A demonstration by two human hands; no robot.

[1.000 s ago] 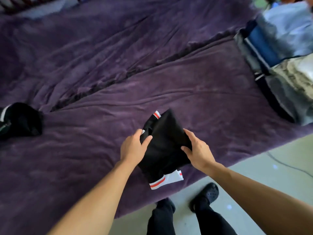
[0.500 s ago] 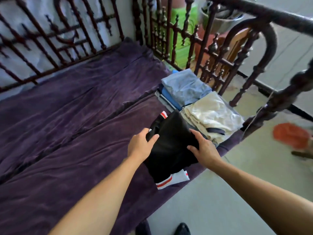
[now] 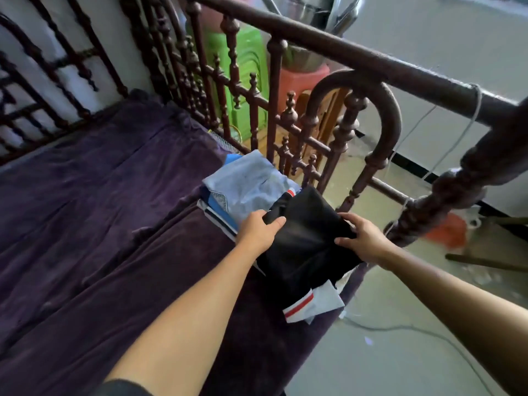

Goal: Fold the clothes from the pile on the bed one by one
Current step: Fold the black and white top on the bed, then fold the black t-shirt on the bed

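A folded black garment (image 3: 303,244) with a white and red striped trim at its near end is held between both hands over the stack of folded clothes at the bed's right end. My left hand (image 3: 258,231) grips its left edge, thumb on top. My right hand (image 3: 361,238) pinches its right edge. A folded light blue garment (image 3: 245,184) lies on top of the stack just behind it, with darker blue and striped pieces underneath. The black garment hides the beige folded pile seen before.
The purple bedspread (image 3: 100,210) covers the bed to the left. A dark ornate metal bed frame (image 3: 371,132) stands right behind the stack. Green and pink plastic stools (image 3: 245,61) sit beyond the rail. A cable (image 3: 400,328) lies on the grey floor.
Both hands carried the folded black garment to the right, from the open bedspread to above the folded stack by the bed rail. The view swung right with them.
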